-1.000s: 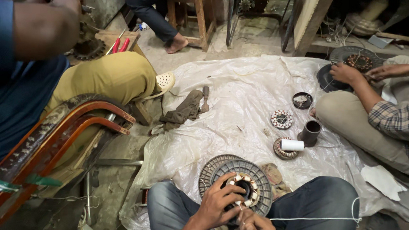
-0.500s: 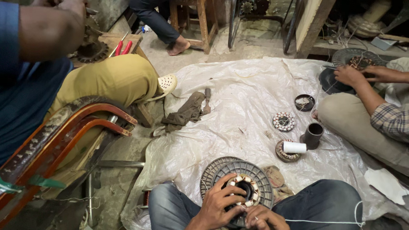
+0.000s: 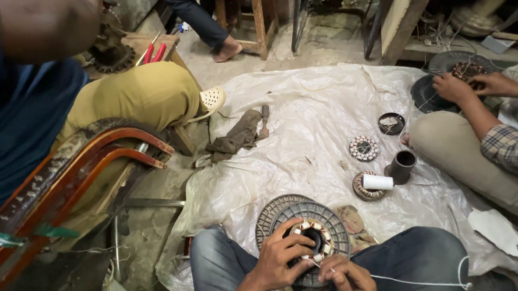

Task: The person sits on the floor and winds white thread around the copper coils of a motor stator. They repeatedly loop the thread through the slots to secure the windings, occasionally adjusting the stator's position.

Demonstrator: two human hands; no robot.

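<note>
The person sat on the floor with a round, ribbed grey metal motor housing with a ring of copper-wound coils at its centre (image 3: 309, 230) propped between the denim-clad knees, at the near edge of a crumpled translucent plastic sheet (image 3: 306, 124). The left hand (image 3: 281, 258) lay on the housing's lower left rim, its fingers (image 3: 293, 234) curled over the coil ring and clamped on it. The right hand (image 3: 349, 279) sat just below and to the right of the ring, its fingers pinched together on a thin white thread (image 3: 416, 280) that ran off to the right across the thigh. The thread's free end met the coils just beside the left thumb, so the winding lay up and to the left of the right hand's fingers, and the thread's long axis ran nearly level, left to right.

Farther out on the sheet stood a white spool of thread (image 3: 378, 182) lying on a small wound stator, beside a dark cylindrical cup (image 3: 402, 167). A co-worker's hands (image 3: 468, 86) worked on another dark housing at the upper right.
</note>
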